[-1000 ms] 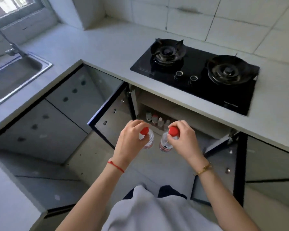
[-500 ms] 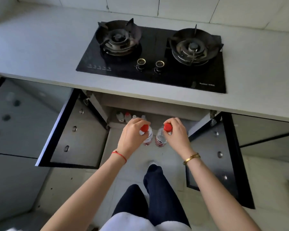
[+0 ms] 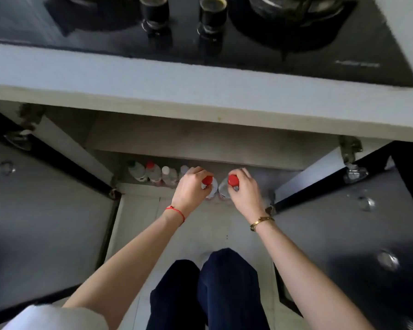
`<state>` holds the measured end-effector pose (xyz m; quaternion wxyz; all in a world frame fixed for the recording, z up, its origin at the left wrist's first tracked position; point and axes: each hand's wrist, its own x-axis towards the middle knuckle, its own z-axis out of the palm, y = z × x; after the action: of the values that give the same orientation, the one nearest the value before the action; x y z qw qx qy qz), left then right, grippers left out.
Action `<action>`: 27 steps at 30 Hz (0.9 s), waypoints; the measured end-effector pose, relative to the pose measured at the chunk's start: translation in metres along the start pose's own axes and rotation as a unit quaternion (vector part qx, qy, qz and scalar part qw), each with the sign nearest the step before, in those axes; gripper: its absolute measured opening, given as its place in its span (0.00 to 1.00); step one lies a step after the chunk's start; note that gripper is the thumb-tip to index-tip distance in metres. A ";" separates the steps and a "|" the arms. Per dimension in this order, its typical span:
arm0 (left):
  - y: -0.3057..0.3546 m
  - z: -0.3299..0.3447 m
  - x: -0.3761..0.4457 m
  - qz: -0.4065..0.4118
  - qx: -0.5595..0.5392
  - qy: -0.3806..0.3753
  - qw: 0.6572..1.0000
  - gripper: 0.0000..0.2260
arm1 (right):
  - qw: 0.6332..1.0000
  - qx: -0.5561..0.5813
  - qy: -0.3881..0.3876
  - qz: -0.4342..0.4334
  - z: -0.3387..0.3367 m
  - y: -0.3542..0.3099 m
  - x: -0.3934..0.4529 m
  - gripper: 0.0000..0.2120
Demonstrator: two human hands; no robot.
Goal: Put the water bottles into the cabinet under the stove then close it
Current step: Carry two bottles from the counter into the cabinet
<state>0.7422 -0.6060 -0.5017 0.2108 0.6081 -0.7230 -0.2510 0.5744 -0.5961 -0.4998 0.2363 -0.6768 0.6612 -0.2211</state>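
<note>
**Two bottles at the cabinet mouth**

The left hand point(image 3: 191, 189) is clenched over the neck of one red-capped water bottle point(image 3: 211, 188), and the right hand point(image 3: 244, 190) grips a second bottle point(image 3: 224, 190) the same way; the two bottles hang just beside each other between the hands, at the front edge of the open cabinet point(image 3: 224, 144) under the stove point(image 3: 200, 32). Whether their bases touch the cabinet floor is hard to tell from this steep view.

To the left of the left hand stands a row of stored bottles point(image 3: 153, 173), its nearest one close to the knuckles. Pushing inward may knock that row over like skittles. Held only near the caps, the bottles could swing and clash. Both doors point(image 3: 45, 222) flank the arms, so an elbow may catch one.
</note>
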 end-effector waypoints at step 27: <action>-0.139 0.163 0.108 -0.002 0.022 -0.021 1.000 0.13 | 0.999 -0.013 -0.026 0.039 0.172 0.138 0.117 0.13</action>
<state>0.7320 -0.7133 -0.7156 0.1816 0.6084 -0.7316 -0.2484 0.5736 -0.7100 -0.7218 0.2531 -0.6589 0.6836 -0.1857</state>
